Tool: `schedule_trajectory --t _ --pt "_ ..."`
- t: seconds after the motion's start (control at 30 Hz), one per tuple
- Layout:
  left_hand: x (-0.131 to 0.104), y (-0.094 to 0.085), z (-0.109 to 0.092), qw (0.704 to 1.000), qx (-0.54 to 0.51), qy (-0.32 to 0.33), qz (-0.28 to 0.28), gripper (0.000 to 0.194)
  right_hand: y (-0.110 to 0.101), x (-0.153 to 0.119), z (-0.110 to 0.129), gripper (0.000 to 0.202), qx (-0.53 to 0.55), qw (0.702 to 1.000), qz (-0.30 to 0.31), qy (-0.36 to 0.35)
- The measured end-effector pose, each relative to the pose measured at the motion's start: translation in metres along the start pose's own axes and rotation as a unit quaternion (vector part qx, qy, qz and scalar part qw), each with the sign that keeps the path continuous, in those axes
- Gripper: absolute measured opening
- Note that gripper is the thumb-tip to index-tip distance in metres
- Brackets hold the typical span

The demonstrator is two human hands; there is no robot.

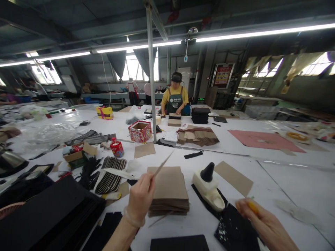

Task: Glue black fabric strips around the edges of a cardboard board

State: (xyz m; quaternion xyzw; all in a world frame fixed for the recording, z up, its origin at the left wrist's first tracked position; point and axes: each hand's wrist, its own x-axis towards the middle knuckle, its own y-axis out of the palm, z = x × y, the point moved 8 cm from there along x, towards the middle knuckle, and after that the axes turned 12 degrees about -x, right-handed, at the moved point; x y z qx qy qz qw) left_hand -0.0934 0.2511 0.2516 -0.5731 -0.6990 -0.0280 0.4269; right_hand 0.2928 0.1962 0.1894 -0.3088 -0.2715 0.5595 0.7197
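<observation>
Fingers of the left hand (140, 198) are pinched together on 1 thin brown cardboard sheet (162, 164), which is seen edge-on and rises tilted toward the upper right. Just beside this hand, on the white worktable (288, 181), lies a neat stack of brown cardboard squares (169, 191) with a matte, rough surface. The right hand (263, 223) is closed around a small yellow-orange object (253, 207); what this object is, I cannot tell. Under this hand lies a black sheet with white specks (231, 228), flat and dull.

Between the 2 hands stands a cream plastic glue bottle with a black cone nozzle (208, 184), resting on its side on a black strip. Behind it lies 1 loose brown cardboard piece (233, 177). To the left, a pile of black curved strips (111, 176) spreads like a fan, and a thick stack of black sheets (52, 212) fills the near left corner. Further away stand a red patterned open box (140, 131) and a grey metal pole (151, 69). Across the table, a person in a yellow shirt and green apron (175, 99) works at a second cardboard stack.
</observation>
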Motion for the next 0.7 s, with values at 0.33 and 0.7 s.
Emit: schedule_trajectory --t 0.33,0.7 --pt "-0.128 0.014 0.003 0.664 -0.526 -0.457 -0.273 0.048 0.095 -0.090 0.067 0.038 0.100 0.974 0.202 -0.027" --pt "-0.269 0.008 0.014 0.655 -0.402 -0.598 -0.228 0.054 0.124 -0.155 -0.004 0.034 0.102 0.964 0.236 0.063"
